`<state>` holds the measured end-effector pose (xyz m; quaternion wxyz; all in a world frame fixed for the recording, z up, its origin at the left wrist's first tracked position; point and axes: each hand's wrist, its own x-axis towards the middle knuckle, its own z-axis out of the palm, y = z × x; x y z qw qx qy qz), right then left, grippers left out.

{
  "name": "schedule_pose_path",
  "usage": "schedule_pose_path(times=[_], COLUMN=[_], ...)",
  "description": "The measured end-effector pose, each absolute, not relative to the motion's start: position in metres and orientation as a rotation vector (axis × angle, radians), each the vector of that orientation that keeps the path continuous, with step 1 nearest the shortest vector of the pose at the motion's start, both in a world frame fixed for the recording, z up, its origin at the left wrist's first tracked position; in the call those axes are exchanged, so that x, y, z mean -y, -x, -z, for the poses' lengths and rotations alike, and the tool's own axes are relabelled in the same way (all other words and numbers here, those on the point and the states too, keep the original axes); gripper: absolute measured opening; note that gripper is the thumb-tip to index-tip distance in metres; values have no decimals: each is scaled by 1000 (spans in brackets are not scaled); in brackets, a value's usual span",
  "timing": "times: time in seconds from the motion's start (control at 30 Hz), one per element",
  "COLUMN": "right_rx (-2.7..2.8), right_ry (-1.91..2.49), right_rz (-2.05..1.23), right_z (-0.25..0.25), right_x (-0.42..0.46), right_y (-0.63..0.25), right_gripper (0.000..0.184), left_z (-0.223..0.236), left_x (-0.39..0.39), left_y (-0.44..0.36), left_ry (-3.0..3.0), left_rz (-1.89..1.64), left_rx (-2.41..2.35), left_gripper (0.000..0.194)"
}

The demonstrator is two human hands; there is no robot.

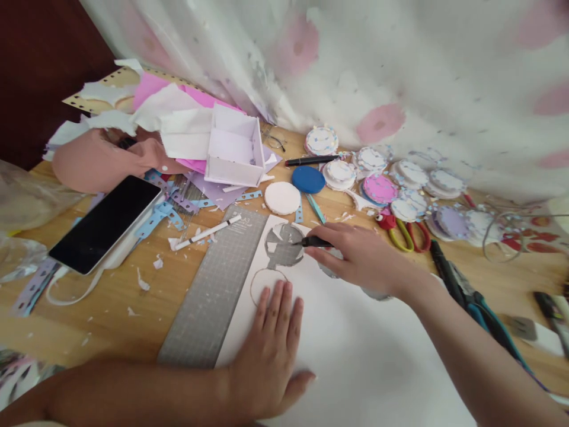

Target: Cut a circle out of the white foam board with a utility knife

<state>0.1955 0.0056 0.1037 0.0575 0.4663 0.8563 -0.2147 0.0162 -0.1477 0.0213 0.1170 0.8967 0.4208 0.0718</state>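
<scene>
A large white sheet [355,350] lies over a grey cutting mat [200,296]. My left hand [273,344] rests flat on the sheet with its fingers stretched out, the fingertips over a drawn circle [258,283]. In my right hand [351,255] is a slim black craft knife [317,241], pinched between thumb and fingers. Its tip is over a round cut-out opening [284,252] in the sheet, where the grey mat shows through. More round openings lie partly hidden under my right hand and wrist.
White and blue discs [283,198] and several small decorated cake-like pieces [380,188] stand behind the sheet. A phone [106,224], paper strips and scraps lie left. A white box [235,145] sits at the back. Scissors [409,236] and pliers [484,314] lie right.
</scene>
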Motion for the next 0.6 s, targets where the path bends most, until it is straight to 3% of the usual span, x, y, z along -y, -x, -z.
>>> schedule_pose_path(times=[0.17,0.3,0.47,0.6], right_rx=[-2578,-2475,-2316,-2280], right_ry=[-1638,-1942,-2202,-2204], right_rz=[1039,1393,1759,1928], right_z=[-109,-104,-91,-88], right_x=[36,78,124,150], right_y=[-220,-222,-212,-201], right_gripper=[23,40,42,58], left_z=[-27,-42,-50,-39], left_x=[142,116,68,56], left_y=[-14,17,68,77], left_ry=[-2567,-2543,-2605,-2628], left_rz=[-258,-268,-86,-33], left_rx=[-1226,-1061,-1032,-1080], left_gripper=[79,74,93,108])
